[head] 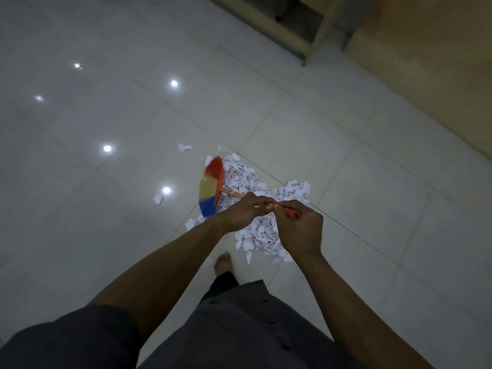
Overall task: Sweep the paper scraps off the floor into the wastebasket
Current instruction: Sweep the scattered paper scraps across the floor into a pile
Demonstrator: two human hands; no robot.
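Farthest left we see a stray scrap (pixel 159 198) lying alone on the glossy tiled floor (pixel 93 115). Next comes the broom (pixel 211 186), its red, yellow and blue bristle fan set against the left edge of the paper scraps (pixel 239 174) heaped on the floor. A bare foot (pixel 223 263) stands near the heap. We find the left hand (pixel 241 211) curled round the orange handle, and just beside it the right hand (pixel 300 230) gripping the handle's end. At far right stands a wooden panel (pixel 426 62).
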